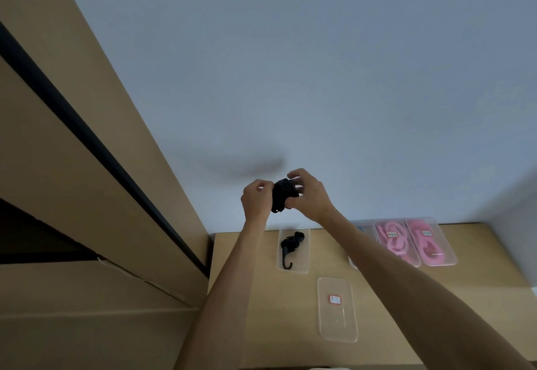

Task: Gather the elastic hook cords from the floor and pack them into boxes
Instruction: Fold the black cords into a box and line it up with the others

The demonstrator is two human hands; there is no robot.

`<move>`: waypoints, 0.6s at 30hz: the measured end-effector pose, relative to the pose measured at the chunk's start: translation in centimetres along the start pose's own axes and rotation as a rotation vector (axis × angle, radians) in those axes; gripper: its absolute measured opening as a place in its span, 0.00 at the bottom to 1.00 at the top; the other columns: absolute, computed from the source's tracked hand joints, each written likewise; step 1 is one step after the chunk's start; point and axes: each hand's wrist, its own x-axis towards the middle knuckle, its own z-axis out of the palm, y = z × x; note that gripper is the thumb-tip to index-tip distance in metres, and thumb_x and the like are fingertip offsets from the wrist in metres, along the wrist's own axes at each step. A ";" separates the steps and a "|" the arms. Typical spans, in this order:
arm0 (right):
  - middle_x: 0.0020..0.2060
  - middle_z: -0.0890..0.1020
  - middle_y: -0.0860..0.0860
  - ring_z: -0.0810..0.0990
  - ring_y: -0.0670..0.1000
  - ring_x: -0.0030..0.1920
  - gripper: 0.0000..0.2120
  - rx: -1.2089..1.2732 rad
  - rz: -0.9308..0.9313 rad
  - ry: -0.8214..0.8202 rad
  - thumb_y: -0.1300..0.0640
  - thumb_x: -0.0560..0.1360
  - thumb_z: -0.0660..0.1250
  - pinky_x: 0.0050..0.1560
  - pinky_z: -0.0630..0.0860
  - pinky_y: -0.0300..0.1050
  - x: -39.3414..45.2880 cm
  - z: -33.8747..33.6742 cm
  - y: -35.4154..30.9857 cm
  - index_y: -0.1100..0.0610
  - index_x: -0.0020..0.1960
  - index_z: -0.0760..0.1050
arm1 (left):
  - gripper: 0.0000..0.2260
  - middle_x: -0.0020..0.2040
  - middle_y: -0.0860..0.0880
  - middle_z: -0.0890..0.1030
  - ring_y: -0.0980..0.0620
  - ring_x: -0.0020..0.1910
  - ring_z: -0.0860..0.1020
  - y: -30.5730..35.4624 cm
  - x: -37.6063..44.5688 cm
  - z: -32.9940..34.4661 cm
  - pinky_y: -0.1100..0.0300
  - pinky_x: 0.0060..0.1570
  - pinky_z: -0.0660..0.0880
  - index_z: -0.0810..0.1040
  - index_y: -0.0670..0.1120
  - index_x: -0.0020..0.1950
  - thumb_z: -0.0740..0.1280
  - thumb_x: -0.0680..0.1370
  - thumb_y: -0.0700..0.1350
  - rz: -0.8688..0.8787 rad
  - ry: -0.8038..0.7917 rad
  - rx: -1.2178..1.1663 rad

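A bundled black elastic hook cord [282,195] is held up in front of the wall, above the table. My left hand [255,201] grips its left side and my right hand [308,194] pinches its right side with curled fingers. Below them an open clear box [305,249] on the wooden table [247,297] holds another black hook cord [292,246], its hook pointing toward me. A clear lid [337,310] with a red-edged label lies nearer to me.
Two closed clear boxes with pink cords [396,242] [431,242] stand at the table's back right; my right forearm partly hides another box beside them. A tan cabinet [87,195] with a dark gap fills the left. The pale wall [319,64] rises behind.
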 end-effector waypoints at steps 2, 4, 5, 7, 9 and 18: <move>0.50 0.83 0.51 0.85 0.54 0.42 0.20 0.146 0.083 0.065 0.68 0.64 0.73 0.41 0.82 0.44 0.3 -0.4 0.0 0.56 0.53 0.77 | 0.08 0.40 0.45 0.81 0.47 0.39 0.77 -0.3 -0.1 -0.2 0.52 0.41 0.80 0.81 0.43 0.41 0.65 0.75 0.44 -0.045 -0.040 -0.032; 0.46 0.85 0.56 0.86 0.56 0.40 0.13 0.277 0.186 0.060 0.67 0.67 0.74 0.46 0.83 0.49 0.4 -0.8 0.4 0.59 0.49 0.79 | 0.12 0.40 0.42 0.80 0.47 0.39 0.77 -0.4 -0.3 -0.3 0.50 0.43 0.80 0.80 0.41 0.43 0.63 0.74 0.48 -0.056 -0.088 -0.067; 0.45 0.85 0.58 0.86 0.56 0.40 0.10 0.343 0.240 0.056 0.67 0.68 0.74 0.48 0.83 0.48 0.4 -0.9 0.7 0.60 0.49 0.80 | 0.14 0.40 0.42 0.80 0.46 0.40 0.77 -0.5 -0.4 -0.3 0.51 0.42 0.78 0.79 0.40 0.44 0.62 0.73 0.50 -0.051 -0.125 -0.066; 0.46 0.85 0.62 0.87 0.56 0.41 0.09 0.449 0.325 0.070 0.66 0.71 0.73 0.47 0.83 0.46 0.2 -1.0 1.2 0.61 0.51 0.79 | 0.15 0.42 0.44 0.80 0.47 0.43 0.78 -0.6 -0.6 -0.3 0.52 0.44 0.75 0.78 0.41 0.44 0.61 0.72 0.51 -0.038 -0.221 -0.060; 0.48 0.84 0.64 0.86 0.59 0.42 0.11 0.520 0.379 0.090 0.67 0.73 0.70 0.44 0.82 0.45 0.1 -1.0 1.5 0.60 0.55 0.78 | 0.12 0.41 0.45 0.78 0.50 0.45 0.76 -0.7 -0.7 -0.5 0.53 0.47 0.73 0.78 0.43 0.42 0.62 0.72 0.51 -0.009 -0.316 -0.049; 0.50 0.83 0.60 0.86 0.58 0.47 0.16 0.358 0.374 0.240 0.58 0.78 0.64 0.52 0.83 0.52 -0.4 0.1 1.9 0.53 0.65 0.72 | 0.17 0.50 0.51 0.84 0.54 0.46 0.82 -1.5 -1.0 -0.3 0.60 0.49 0.75 0.79 0.54 0.62 0.71 0.73 0.49 0.103 -0.436 0.119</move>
